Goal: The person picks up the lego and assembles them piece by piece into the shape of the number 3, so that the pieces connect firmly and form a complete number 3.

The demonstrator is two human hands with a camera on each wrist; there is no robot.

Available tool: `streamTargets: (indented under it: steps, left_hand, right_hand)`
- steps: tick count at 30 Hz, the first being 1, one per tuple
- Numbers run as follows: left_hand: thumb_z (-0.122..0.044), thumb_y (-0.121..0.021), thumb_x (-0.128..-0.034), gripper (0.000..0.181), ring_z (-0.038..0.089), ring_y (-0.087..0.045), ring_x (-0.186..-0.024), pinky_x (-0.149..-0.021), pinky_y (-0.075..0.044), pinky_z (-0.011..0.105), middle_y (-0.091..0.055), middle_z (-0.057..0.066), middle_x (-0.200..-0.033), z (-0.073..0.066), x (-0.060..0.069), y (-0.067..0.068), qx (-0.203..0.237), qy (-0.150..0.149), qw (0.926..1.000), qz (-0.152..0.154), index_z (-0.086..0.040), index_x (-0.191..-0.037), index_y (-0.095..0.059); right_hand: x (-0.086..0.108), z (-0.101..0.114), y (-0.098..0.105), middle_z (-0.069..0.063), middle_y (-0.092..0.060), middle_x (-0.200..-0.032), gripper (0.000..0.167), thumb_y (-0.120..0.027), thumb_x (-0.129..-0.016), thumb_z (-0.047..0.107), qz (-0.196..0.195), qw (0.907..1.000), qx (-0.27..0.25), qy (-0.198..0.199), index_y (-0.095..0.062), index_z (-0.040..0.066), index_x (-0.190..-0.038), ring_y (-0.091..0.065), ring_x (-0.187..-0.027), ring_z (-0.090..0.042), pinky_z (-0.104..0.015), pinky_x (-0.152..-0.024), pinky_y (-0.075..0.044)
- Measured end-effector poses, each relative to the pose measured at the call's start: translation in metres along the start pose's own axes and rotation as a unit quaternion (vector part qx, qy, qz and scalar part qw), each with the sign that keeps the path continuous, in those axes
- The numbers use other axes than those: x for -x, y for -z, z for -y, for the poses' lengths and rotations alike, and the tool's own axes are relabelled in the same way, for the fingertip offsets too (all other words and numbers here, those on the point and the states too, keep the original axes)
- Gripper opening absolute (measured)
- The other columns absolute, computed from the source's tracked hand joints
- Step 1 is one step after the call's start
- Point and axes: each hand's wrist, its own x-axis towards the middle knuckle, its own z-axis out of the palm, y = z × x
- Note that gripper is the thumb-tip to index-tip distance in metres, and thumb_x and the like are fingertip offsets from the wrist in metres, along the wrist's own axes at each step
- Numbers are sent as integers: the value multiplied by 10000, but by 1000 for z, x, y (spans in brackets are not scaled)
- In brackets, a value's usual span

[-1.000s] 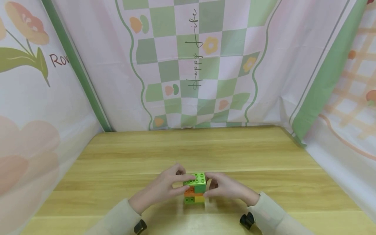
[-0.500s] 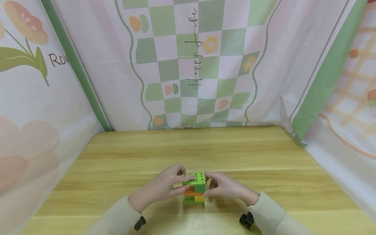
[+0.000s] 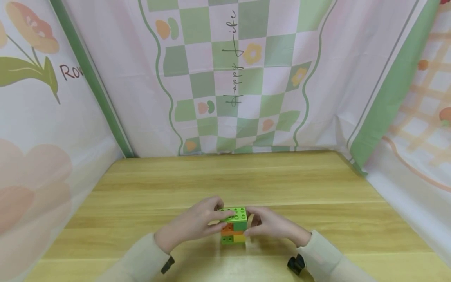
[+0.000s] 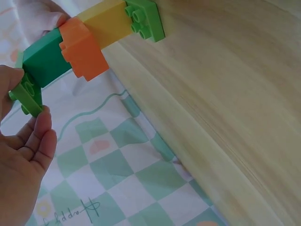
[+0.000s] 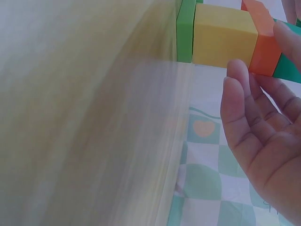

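Observation:
A small tower of toy building bricks stands upright on the wooden table in front of me. From bottom to top it has a light green plate (image 4: 149, 21), a yellow brick (image 5: 223, 35), an orange piece (image 4: 84, 49), a dark green brick (image 4: 47, 59) and another light green plate (image 3: 240, 212). My left hand (image 3: 192, 222) pinches that top plate, one finger lying over its studs. On the other side, my right hand (image 3: 273, 222) grips the tower around the orange and dark green pieces, thumb towards me. The tower's far side is hidden in the head view.
The wooden table (image 3: 225, 176) reaches back to a hanging cloth (image 3: 253, 82) with green checks and lettering. Printed cloths also hang at the left (image 3: 31, 117) and right (image 3: 415, 133). Black wrist devices sit by both sleeves.

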Motion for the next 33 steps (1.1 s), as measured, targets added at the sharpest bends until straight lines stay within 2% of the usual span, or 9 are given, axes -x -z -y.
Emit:
streamTargets:
  steps: [4,9,13,18,22,30,33]
  left_hand:
    - [-170,-695,-826,328,62,-434,-739,-651,-385,108,-515,24,-924,-1,-1,2,61,12,10000,74,-123,-1148,-655]
    - [-177,-697,-824,332,70,-457,-755,-672,-399,112,-527,30,-938,0,-1,2,115,43,9999,79,-130,-1150,-654]
    - [-193,-697,-824,341,73,-459,-771,-680,-403,126,-532,25,-951,1,-1,2,199,186,9996,120,-150,-1159,-651]
    - [-208,-682,-837,335,66,-441,-773,-668,-395,134,-518,-3,-953,2,1,1,332,341,9988,100,-172,-1168,-646]
    - [-221,-658,-859,345,70,-459,-814,-688,-409,144,-511,11,-1041,2,3,-1,557,443,9974,91,-180,-1199,-624]
    - [-278,-610,-891,453,98,-490,-937,-749,-448,192,-478,34,-1195,2,10,-5,1097,672,9917,76,-185,-1322,-509]
    - [-329,-594,-894,566,91,-496,-931,-732,-460,207,-465,16,-1234,3,14,-7,1455,1040,9838,159,-201,-1405,-386]
  right_hand:
    - [0,0,0,-132,-586,-966,304,-693,-827,172,18,10000,1,2,-575,32,-1069,-584,-650,-149,-287,-583,-500]
    - [1,1,1,-80,-588,-953,285,-695,-825,182,10,10000,30,-34,-582,76,-1065,-585,-653,-149,-293,-586,-501]
    - [1,1,1,-21,-585,-941,266,-696,-824,182,-13,10000,47,-79,-583,125,-1058,-587,-656,-156,-297,-586,-502]
    - [1,2,1,-9,-584,-941,270,-698,-822,189,-26,9999,64,-107,-583,135,-1060,-587,-661,-168,-296,-586,-500]
    - [1,1,0,-13,-582,-940,269,-700,-821,189,-20,9999,32,-103,-581,131,-1056,-591,-669,-164,-298,-596,-504]
    - [0,0,0,-13,-580,-943,281,-702,-818,194,-42,10000,58,-67,-582,135,-1066,-594,-670,-161,-297,-599,-506]
    - [0,-1,1,-20,-580,-943,290,-703,-817,195,-39,10000,64,-36,-582,129,-1072,-593,-664,-153,-297,-594,-507]
